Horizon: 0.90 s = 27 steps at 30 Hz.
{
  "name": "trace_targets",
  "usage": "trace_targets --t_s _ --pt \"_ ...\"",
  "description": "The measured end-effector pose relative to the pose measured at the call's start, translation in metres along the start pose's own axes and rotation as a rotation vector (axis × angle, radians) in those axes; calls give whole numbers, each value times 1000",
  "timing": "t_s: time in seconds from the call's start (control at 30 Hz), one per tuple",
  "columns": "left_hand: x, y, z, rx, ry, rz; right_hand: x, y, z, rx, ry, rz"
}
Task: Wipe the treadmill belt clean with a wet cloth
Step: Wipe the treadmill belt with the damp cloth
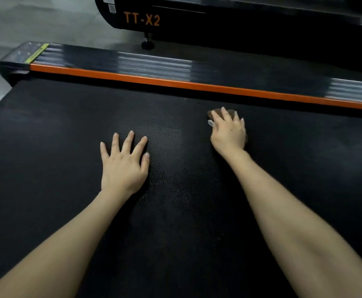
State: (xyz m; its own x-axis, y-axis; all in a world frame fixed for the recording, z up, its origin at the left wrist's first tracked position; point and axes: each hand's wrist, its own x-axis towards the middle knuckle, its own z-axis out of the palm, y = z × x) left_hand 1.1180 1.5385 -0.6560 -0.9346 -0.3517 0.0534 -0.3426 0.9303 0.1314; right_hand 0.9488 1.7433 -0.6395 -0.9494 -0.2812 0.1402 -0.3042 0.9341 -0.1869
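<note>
Right of the frame's centre, the right hand [228, 134] presses a brown cloth [230, 112] onto the black treadmill belt [68, 147], fingers spread flat over it; the cloth mostly hidden beneath, near the orange side rail [175, 82]. At centre the left hand [123, 166] rests flat on the belt, fingers wide, holding nothing
</note>
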Motion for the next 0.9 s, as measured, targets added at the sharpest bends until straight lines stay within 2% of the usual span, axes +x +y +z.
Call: trace_targets --t_s 0.03,0.07,0.13,0.2,0.27,0.3,0.37,0.43,0.47,0.5,0.57,0.63,0.7,0.77,0.9 --pt "0 0 0 2 0 1 -4 -17 6 -7 18 -13" --pt "0 0 1 4 -2 3 -14 -33 11 6 28 -112" --pt "0 -1 2 10 3 5 -42 -52 18 62 6 -417" --pt "0 -2 2 16 3 8 -53 -42 13 102 -76 -658" --pt "0 -2 2 12 3 8 -34 -17 8 52 -65 -743" --pt "0 -2 2 7 8 6 -18 -3 7 29 -29 -667" --pt "0 -1 3 1 21 5 13 17 2 31 10 -328" --pt "0 0 3 -4 26 9 24 8 5 29 28 -20" --pt "0 0 3 -1 21 9 21 -10 10 7 39 18" --pt "0 0 2 3 16 7 16 -31 16 3 61 -28" --pt "0 -1 2 8 19 7 -2 -72 25 53 75 -287" --pt "0 -2 1 6 25 11 -13 -87 26 87 -44 -538" --pt "-1 -3 1 -1 26 17 -4 -69 17 87 -101 -637" --pt "-1 -4 1 -13 34 20 13 -35 14 54 -18 -538" --pt "-1 -1 2 -18 37 14 49 19 7 -29 46 102"
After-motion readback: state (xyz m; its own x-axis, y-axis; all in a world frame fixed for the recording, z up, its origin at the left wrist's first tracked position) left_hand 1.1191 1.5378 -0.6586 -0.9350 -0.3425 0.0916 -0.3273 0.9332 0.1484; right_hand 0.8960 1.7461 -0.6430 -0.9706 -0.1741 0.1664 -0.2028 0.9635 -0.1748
